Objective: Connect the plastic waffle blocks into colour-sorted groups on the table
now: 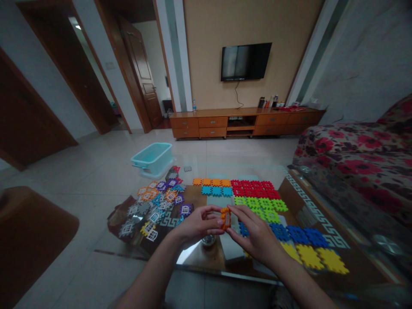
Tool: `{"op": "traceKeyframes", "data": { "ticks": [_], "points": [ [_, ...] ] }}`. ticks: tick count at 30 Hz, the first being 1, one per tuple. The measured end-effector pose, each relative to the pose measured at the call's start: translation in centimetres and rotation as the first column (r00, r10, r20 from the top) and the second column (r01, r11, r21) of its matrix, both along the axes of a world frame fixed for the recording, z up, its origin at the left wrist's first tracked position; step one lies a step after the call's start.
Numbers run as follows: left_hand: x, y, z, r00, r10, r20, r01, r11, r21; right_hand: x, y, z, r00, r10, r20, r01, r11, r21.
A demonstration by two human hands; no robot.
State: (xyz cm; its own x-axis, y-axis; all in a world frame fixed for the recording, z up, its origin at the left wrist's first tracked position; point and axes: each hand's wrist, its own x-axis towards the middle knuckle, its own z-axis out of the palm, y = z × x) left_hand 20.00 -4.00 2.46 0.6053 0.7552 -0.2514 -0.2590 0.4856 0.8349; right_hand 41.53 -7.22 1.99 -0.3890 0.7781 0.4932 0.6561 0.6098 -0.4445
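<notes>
— Looking at an orange toy tile point(225, 218)?
— Yes. Looking at a small plastic piece, notched along its edges and showing a pale, window-like inset on the face.
— Lying flat?
— No. Standing on edge and leaning slightly, with the face turning toward the camera.
— Resting on the glass table point(301, 201)?
— Not touching it. Hovering above the table's middle, nearer its near edge than its far one.
— Being held how?
— Being pinched from both sides, by fingertips of the left hand point(196, 225) on one edge and of the right hand point(257, 234) on the other.
— One piece or two?
— Looking too blurred for telling.
</notes>
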Motion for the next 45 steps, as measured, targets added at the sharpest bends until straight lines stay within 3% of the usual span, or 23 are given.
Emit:
{"op": "traceKeyframes", "data": {
  "ticks": [26, 45],
  "points": [
    [0.4, 0.2, -1.6, 0.999, -0.006, -0.035, 0.007, 0.999, 0.031, -0.3, -0.2, 0.8, 0.997, 0.064, -0.041, -0.066, 0.997, -0.039],
    [0.5, 0.1, -1.4, 1.0, -0.01, -0.027, 0.011, 0.999, 0.039, -0.3, -0.3, 0.4, 0.994, 0.071, -0.087, -0.077, 0.995, -0.058]
  ]
}}
